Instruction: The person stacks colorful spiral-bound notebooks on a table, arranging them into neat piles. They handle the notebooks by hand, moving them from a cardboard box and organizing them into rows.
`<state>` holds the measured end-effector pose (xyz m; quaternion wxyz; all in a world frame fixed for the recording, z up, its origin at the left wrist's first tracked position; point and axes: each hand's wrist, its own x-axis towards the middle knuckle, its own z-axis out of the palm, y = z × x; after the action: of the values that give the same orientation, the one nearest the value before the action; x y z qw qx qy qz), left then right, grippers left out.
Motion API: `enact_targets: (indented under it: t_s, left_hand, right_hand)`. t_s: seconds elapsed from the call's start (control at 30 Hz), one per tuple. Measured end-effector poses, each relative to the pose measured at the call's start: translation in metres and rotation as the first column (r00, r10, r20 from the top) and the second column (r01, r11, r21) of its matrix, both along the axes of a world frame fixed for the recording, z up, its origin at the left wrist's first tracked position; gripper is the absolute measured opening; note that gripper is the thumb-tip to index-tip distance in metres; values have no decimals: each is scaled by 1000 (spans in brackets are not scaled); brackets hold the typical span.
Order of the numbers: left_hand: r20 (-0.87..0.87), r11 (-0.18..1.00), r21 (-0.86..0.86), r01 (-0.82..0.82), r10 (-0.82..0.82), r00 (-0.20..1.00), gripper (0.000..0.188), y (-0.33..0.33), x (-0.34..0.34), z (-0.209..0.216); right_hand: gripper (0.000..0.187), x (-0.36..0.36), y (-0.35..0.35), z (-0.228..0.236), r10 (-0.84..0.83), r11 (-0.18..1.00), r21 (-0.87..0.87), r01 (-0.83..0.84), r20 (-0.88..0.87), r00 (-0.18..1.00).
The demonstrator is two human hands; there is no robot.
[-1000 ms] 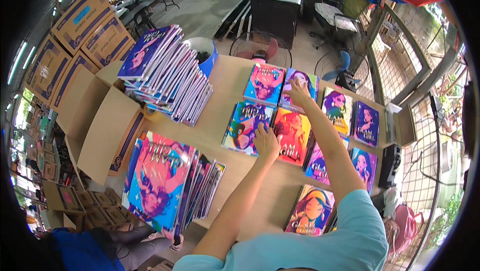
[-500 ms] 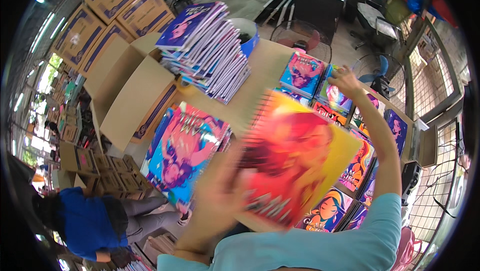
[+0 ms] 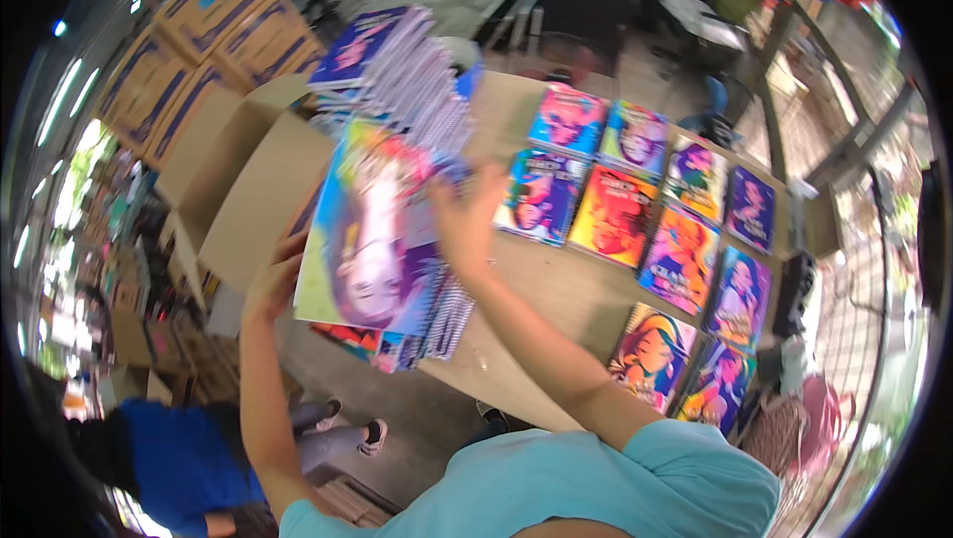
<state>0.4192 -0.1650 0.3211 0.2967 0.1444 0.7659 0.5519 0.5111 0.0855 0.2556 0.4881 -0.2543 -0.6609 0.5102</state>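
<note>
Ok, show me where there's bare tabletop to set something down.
Bare tabletop lies between the right forearm, the red-yellow spiral notebook and the headband-cover spiral notebook; another strip separates the tall notebook stack from the pink-blue spiral notebook. Crowded: the right side, under packed notebooks, and the left, around the cardboard box.

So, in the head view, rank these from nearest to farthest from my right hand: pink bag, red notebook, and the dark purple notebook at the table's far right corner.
1. Red notebook: on the table, to the right of your right hand.
2. Dark purple notebook: farther right, at the far corner.
3. Pink bag: lower right in the view.
</note>
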Motion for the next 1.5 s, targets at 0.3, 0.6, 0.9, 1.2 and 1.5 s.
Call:
enact_targets:
  t_s: [0.3, 0.6, 0.9, 1.2, 1.5]
  left_hand:
    - [-885, 959, 269, 92, 208, 417, 46, 127, 187, 13]
    - [-598, 776, -617, 129, -569, 564, 29, 465, 235, -233]
    - [-659, 958, 39, 283, -188, 729, 28, 324, 222, -65]
    - [-299, 988, -75, -134, 106, 948, 37, 30, 54, 72]
    - [236, 994, 104, 39, -63, 970, 58, -1, -2, 5]
  right_hand:
    - [30, 95, 229, -51, -219, 911, 382, 157, 123, 968]
    - [51, 111, 475, -170, -459, 453, 370, -811, 877, 143]
    - [14, 154, 446, -78, -325, 124, 731, -670, 668, 669]
    - [31, 125, 129, 91, 93, 958, -203, -202, -448, 889]
    - [90, 41, -81, 1, 310, 868, -381, -319, -87, 947]
